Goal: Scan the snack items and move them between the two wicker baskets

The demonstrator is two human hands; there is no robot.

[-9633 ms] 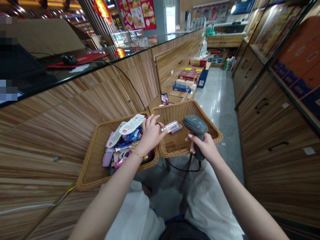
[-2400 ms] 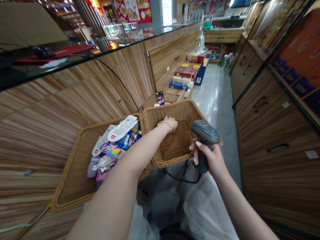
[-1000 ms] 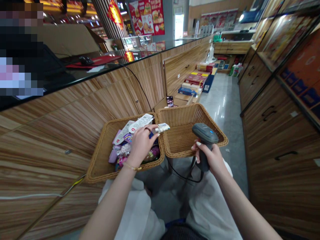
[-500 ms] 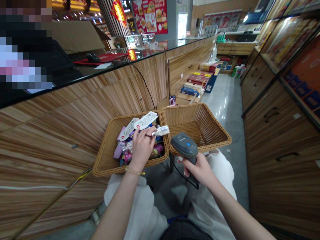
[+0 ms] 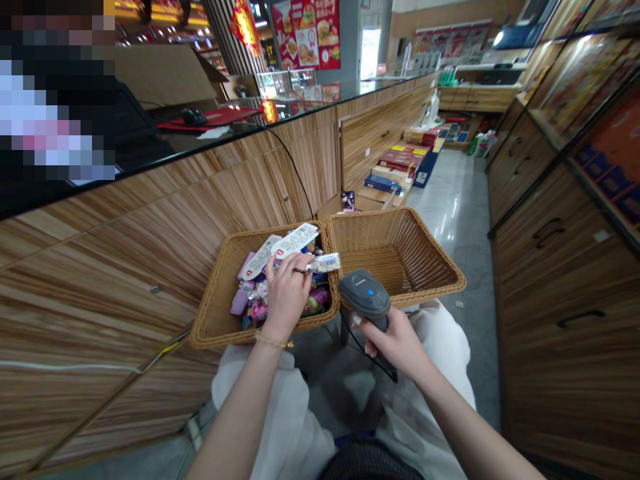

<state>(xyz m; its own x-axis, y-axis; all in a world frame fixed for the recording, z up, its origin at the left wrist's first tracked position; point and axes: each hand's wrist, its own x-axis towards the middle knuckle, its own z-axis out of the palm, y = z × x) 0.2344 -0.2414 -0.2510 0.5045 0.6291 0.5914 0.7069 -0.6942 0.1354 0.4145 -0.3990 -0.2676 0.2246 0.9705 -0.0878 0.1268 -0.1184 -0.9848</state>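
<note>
My left hand (image 5: pixel 287 290) is closed on a small clear packet (image 5: pixel 326 263) with a barcode label, held over the right rim of the left wicker basket (image 5: pixel 210 310). Under and around that hand lie colourful packaged items, among them a lilac packet (image 5: pixel 243 299) and a purple one (image 5: pixel 318 300). Two long white printed cards (image 5: pixel 296 240) rest at the back of the pile. My right hand (image 5: pixel 395 337) is wrapped round the handle of a grey barcode scanner (image 5: pixel 364 293) with a blue light lit. Its head points toward the packet.
An empty-looking right wicker basket (image 5: pixel 400 247) adjoins the left one. Behind them runs a wooden counter (image 5: pixel 240 180) with a mouse (image 5: pixel 193 116) on top. Boxes (image 5: pixel 400 163) are stacked beyond; drawers (image 5: pixel 565 287) line the right side. A black cable (image 5: pixel 295 163) hangs down the counter.
The scanner has shifted slightly left and down, closer to the packet. The packet's barcode label now faces up more plainly. The camera view has moved a little.
</note>
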